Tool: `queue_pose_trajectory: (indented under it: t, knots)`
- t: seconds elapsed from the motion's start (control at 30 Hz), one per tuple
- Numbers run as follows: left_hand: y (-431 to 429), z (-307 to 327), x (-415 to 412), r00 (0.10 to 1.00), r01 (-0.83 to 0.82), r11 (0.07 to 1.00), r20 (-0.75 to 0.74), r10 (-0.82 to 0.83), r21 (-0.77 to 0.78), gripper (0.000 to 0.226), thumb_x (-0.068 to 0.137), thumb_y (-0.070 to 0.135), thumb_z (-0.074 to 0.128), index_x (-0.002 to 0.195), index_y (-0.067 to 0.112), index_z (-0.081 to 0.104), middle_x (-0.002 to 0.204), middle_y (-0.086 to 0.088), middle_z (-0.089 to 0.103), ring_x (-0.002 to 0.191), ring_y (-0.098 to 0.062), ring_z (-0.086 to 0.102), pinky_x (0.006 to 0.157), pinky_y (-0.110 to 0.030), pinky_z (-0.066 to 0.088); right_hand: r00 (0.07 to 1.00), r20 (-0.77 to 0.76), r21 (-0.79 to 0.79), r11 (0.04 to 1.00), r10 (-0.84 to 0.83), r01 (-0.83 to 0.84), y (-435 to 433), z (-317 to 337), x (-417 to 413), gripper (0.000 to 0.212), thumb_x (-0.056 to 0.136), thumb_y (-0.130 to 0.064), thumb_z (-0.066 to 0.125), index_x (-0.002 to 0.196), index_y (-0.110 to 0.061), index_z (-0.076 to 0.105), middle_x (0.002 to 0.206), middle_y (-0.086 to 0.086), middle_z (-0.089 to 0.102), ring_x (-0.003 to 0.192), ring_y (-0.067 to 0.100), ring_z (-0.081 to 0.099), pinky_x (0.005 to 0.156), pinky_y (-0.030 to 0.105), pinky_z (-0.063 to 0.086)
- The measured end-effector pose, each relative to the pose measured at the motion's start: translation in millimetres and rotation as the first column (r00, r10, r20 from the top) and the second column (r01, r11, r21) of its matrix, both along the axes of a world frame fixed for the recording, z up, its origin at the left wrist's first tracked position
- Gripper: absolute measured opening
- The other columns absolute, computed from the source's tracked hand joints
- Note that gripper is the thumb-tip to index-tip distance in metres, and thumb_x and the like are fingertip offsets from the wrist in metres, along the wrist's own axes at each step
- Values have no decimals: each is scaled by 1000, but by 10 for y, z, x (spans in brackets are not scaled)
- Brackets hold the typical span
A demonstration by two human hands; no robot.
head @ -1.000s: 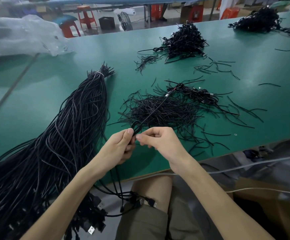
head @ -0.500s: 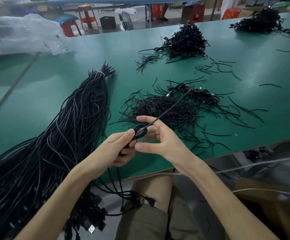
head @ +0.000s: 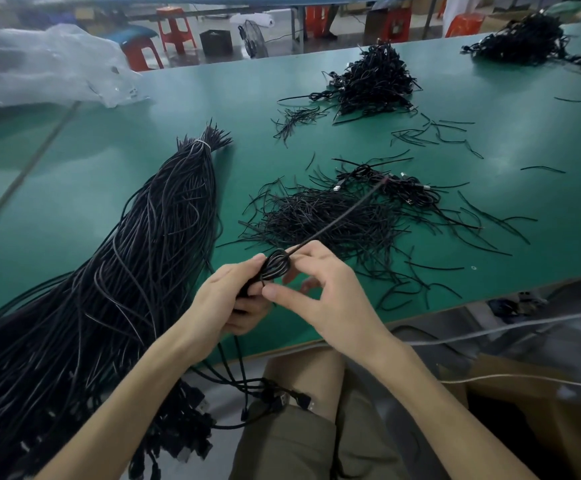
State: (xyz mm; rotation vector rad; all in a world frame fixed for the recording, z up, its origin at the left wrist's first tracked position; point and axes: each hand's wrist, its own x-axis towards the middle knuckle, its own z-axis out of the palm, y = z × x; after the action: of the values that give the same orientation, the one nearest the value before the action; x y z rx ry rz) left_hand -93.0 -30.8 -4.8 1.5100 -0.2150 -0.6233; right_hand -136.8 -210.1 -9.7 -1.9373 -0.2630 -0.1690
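Two hands, one cable in work. The coiled cable (head: 276,267) was black, wound into a small flat oval of several turns, and was held just above the near edge of the green worktop (head: 317,140), between both hands. One free tail (head: 337,220) ran straight from the top of the coil, up and to the right over the litter of ties.

The left hand (head: 226,301) gripped the coil: thumb pressed along its left side, fingers (head: 247,311) curled beneath it. The right hand (head: 327,292) had its fingers bent round the coil's right side, with the index finger against the base of the tail and the thumb stretched across below the coil. Both sets of fingers were clamped on that one coil.

One large bundle (head: 136,265) of long black cables lay to the left, bound near its far tip by one white tie (head: 201,143), its near end spilling off the worktop. One wide spread of short black ties (head: 323,216) lay beyond the hands. I counted three heaps of coiled cables: a small one (head: 407,190) at the far edge of the ties, a taller one (head: 372,77) further back, and one (head: 521,39) at the far right. One crumpled clear plastic bag (head: 39,64) sat far left. A few loose cables with plugs (head: 292,399) hung over the person's lap.
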Motion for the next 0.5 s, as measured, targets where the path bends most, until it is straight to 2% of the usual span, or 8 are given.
queue_pose_trajectory:
  t: [0.1, 0.23, 0.33, 0.4, 0.5]
  knots:
    - [-80, -34, -26, 981, -175, 983, 97, 169, 61, 51, 105, 43, 44, 56, 27, 38, 52, 7, 26, 43, -10, 17, 39, -18, 17, 993, 101, -137, 988, -62, 75, 120, -17, -79, 20, 98, -31, 67, 106, -13, 68, 107, -8, 52, 96, 11, 56, 81, 26, 50]
    - [-177, -69, -53, 936, -310, 947, 198, 290, 83, 47, 106, 26, 41, 62, 11, 43, 48, 7, 27, 41, -10, 18, 40, -19, 17, 970, 213, -282, 944, -115, 174, 232, -28, -140, 17, 103, -28, 57, 107, -13, 62, 104, -6, 54, 82, 11, 56, 73, 32, 53]
    - [-211, -75, -64, 920, -367, 927, 180, 348, 80, 53, 105, 27, 40, 52, 27, 36, 49, 6, 26, 42, -11, 17, 40, -20, 16, 936, 325, -348, 904, -134, 250, 288, -46, -158, 18, 103, -22, 59, 108, -7, 66, 103, 1, 60, 80, 16, 61, 68, 36, 56]
    - [-217, -74, -73, 925, -357, 931, 166, 341, 77, 58, 107, 30, 39, 49, 29, 34, 49, 7, 26, 42, -12, 16, 40, -18, 16, 936, 314, -314, 914, -156, 258, 285, -63, -149, 17, 103, -21, 61, 105, -5, 67, 101, 3, 63, 80, 20, 62, 69, 41, 56]
    - [-203, -84, -84, 937, -334, 939, 142, 320, 83, 63, 109, 33, 36, 46, 28, 39, 48, 8, 26, 40, -11, 16, 40, -17, 17, 967, 175, -158, 964, -184, 212, 259, -78, -105, 16, 100, -21, 65, 100, -6, 66, 97, 1, 62, 84, 24, 62, 75, 47, 53]
